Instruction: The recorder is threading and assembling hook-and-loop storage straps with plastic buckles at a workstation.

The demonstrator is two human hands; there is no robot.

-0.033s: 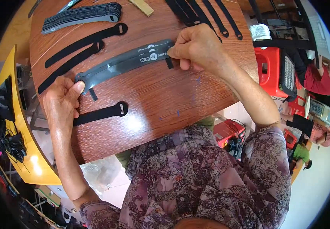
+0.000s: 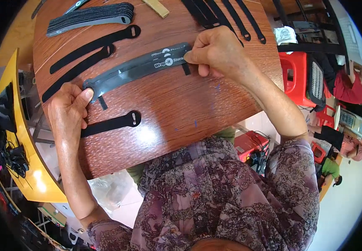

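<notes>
A dark grey hook-and-loop storage strap [image 2: 130, 72] with white print stretches slantwise between my hands, just over the brown table. It looks doubled, with a second layer along its far edge. My left hand [image 2: 65, 111] pinches its left end under the thumb. The right end is pinched between the thumb and fingers of my right hand [image 2: 218, 52]. A short dark tab [image 2: 102, 103] pokes out below the strap by my left hand, and another dark tab [image 2: 186, 69] by my right. One black strap [image 2: 112, 124] lies nearer me, partly behind my left hand.
Beyond my left hand lie two black straps [image 2: 93, 48] and a thick stack of straps [image 2: 91, 19]. More black straps [image 2: 231, 19] lie at the far right, and a tan strip [image 2: 156, 7] at the far edge. A red stool [image 2: 295, 77] stands right of the brown table [image 2: 168, 108].
</notes>
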